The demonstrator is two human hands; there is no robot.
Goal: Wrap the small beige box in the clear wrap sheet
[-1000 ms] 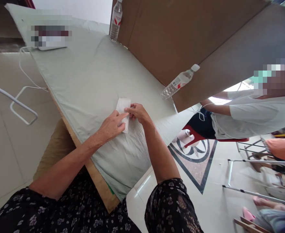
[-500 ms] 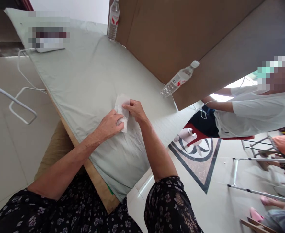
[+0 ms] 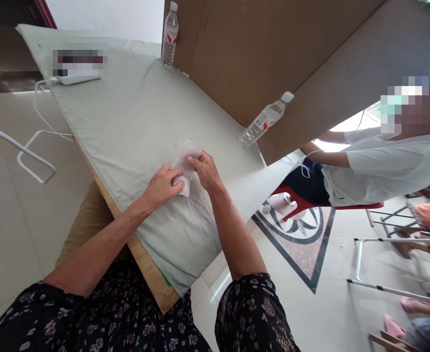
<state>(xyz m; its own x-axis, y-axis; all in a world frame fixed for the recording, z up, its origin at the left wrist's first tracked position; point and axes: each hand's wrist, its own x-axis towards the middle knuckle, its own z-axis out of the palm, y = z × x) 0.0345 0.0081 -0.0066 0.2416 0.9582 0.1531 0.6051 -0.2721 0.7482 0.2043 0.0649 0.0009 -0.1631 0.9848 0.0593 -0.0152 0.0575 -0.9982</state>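
Observation:
A small white tissue (image 3: 184,157) is lifted off the pale green cloth-covered table (image 3: 127,122), crumpled between both hands. My left hand (image 3: 161,187) pinches its lower end with curled fingers. My right hand (image 3: 204,168) grips the upper part between thumb and fingers. Both hands sit close together near the middle of the table's near half.
Two clear water bottles, one upright (image 3: 169,34) at the far end and one leaning (image 3: 262,120), stand against a brown cardboard sheet (image 3: 266,54). A white device (image 3: 76,78) with a cable lies far left. A seated person in a white shirt (image 3: 383,166) is at right.
The tissue lay flat under my fingers a second ago; now both hands have gathered and lifted it, crumpling it. The view has shifted slightly.

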